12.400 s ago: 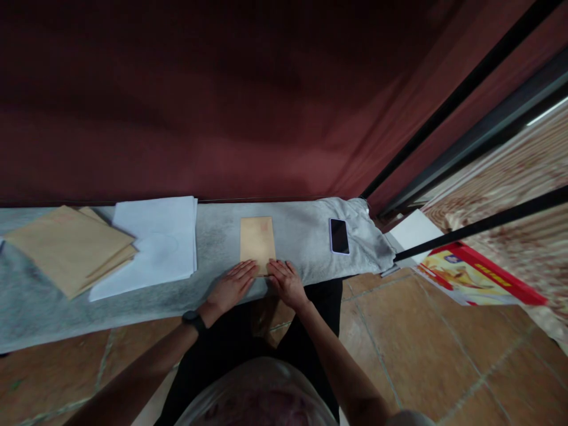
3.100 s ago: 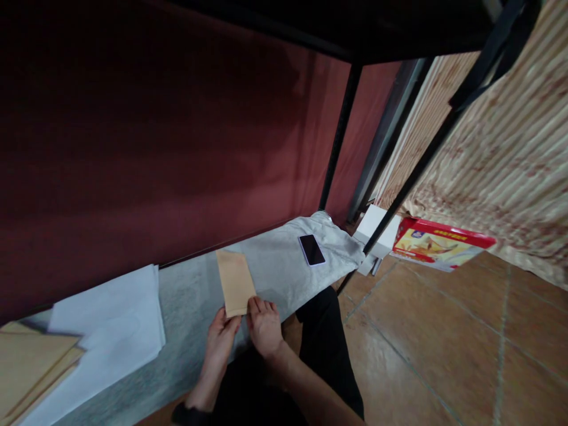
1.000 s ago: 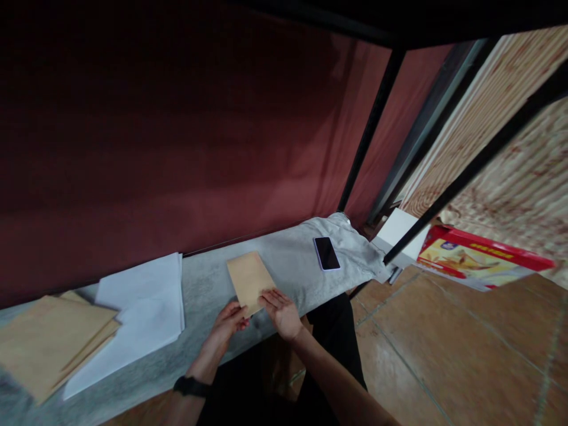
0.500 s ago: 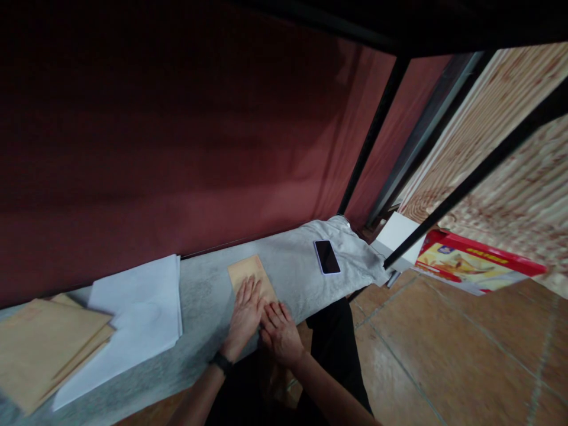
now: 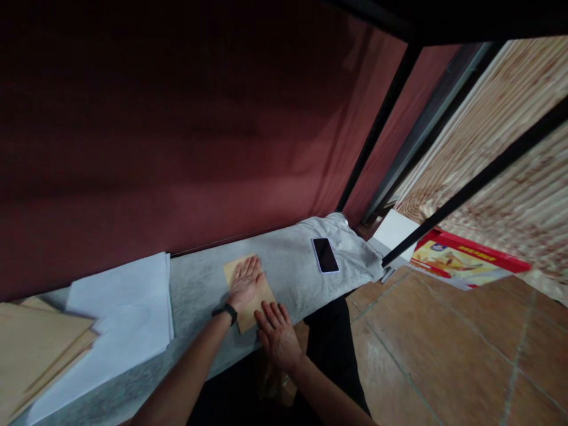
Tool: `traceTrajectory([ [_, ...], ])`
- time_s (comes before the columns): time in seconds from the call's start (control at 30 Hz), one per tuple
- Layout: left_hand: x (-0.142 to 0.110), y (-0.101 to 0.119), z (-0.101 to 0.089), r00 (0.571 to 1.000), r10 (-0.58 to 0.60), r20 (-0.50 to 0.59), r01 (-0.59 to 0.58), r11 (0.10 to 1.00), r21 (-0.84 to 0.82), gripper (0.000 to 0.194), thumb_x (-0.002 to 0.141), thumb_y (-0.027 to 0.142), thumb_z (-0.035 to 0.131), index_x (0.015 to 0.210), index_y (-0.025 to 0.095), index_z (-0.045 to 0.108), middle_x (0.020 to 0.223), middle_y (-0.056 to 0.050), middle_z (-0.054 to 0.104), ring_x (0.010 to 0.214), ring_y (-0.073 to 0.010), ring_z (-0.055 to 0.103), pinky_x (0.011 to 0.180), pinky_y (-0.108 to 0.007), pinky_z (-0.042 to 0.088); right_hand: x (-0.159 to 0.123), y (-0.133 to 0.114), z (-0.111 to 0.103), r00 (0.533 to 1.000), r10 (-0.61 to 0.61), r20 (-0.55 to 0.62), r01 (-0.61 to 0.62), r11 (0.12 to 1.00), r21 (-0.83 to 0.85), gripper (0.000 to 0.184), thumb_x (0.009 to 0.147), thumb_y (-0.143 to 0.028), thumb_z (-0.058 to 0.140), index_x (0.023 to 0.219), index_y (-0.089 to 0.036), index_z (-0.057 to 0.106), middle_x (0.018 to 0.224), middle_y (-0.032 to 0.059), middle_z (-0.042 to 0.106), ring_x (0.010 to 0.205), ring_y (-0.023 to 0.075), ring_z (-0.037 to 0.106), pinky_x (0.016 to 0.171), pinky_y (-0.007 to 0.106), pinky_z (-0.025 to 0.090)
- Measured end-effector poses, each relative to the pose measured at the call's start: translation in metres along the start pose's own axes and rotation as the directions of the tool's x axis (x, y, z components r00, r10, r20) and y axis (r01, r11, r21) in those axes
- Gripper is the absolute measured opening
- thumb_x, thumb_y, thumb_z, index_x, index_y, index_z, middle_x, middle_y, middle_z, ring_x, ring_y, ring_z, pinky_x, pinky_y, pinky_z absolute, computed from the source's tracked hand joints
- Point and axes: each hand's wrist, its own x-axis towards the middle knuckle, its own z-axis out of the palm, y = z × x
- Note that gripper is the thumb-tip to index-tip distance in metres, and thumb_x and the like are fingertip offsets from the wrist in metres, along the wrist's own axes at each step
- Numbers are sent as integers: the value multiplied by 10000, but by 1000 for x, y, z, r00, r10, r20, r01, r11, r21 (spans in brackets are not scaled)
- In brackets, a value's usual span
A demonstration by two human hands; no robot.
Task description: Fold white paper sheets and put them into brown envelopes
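Note:
A brown paper envelope (image 5: 261, 299) lies flat on the grey cloth-covered bench (image 5: 290, 251). My left hand (image 5: 245, 284), with a dark band on its wrist, rests across the upper part of the envelope, its fingers stretched out. Lower down, my right hand (image 5: 278, 334) has its spread fingers on the envelope's near right edge. Neither hand grips anything. To the right of the envelope a phone (image 5: 325, 255) with a dark screen lies on the cloth.
On the left are white paper sheets (image 5: 128, 307) and a stack of brown envelopes (image 5: 39, 343). A dark red panel (image 5: 199, 195) stands behind the bench. At right are black bars (image 5: 379, 130), a red-and-yellow box (image 5: 461, 260) and a tiled floor (image 5: 426, 337).
My left hand has slid up the envelope towards its far edge, apart from my right hand, which stays near the lower edge. The view has shifted slightly.

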Motion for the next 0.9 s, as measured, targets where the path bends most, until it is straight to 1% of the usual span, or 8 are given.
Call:
traceTrajectory([
  [0.1,-22,1,5,995,104,10,-103,994,-23,595,1013,375,290,1553,145,390,1619,-102,400,1531,-221,301,1275,-441,168,0,1,0,999,15,-39,-13,999,53,485,1022,-205,466,1505,-161,462,1542,120,506,1466,251,408,1215,512,346],
  [0.2,-51,4,7,980,196,-23,-197,980,-40,595,1014,359,300,1561,135,368,1619,-110,397,1526,-221,314,1273,-440,187,1,4,-1,997,39,-64,-30,991,130,465,1006,-166,421,1465,-125,481,1504,142,539,1438,239,444,1213,497,359],
  [0.3,-82,10,6,965,256,-53,-258,966,-36,587,1006,293,300,1575,156,340,1616,-106,404,1522,-213,324,1270,-447,209,2,6,0,995,61,-76,-47,983,176,463,994,-150,397,1449,-130,483,1470,140,565,1422,222,460,1209,474,370],
  [0.43,-120,18,5,951,304,-52,-305,952,-4,608,972,220,328,1577,160,340,1605,-109,424,1513,-221,343,1266,-453,237,4,8,2,994,73,-77,-57,979,196,449,1017,-188,386,1454,-148,481,1461,121,578,1405,210,478,1216,462,354],
  [0.5,-135,21,4,948,313,-53,-313,950,13,616,963,222,341,1574,145,341,1598,-122,432,1504,-229,362,1258,-457,264,4,9,4,994,76,-73,-62,982,178,443,1031,-217,394,1458,-140,485,1467,118,578,1405,207,479,1219,452,346],
  [0.6,-151,25,4,953,297,-60,-295,955,27,625,974,308,377,1568,119,345,1588,-151,441,1486,-250,395,1233,-467,324,1,10,7,997,45,-64,-38,994,104,457,1049,-275,429,1475,-123,487,1507,125,545,1438,210,442,1226,438,327],
  [0.73,-163,31,4,963,250,-99,-250,968,10,636,980,379,409,1566,139,355,1586,-150,445,1481,-264,403,1218,-481,356,-1,10,8,999,4,-38,-5,1000,-16,499,1063,-366,454,1508,-141,471,1551,120,496,1467,212,402,1224,434,314],
  [0.9,-172,37,4,967,218,-133,-218,976,15,608,984,388,401,1522,107,433,1557,-178,474,1477,-289,408,1222,-502,346,-1,8,4,999,43,-24,-44,997,-67,493,1071,-400,434,1516,-193,472,1562,95,482,1464,228,405,1223,470,298],
])
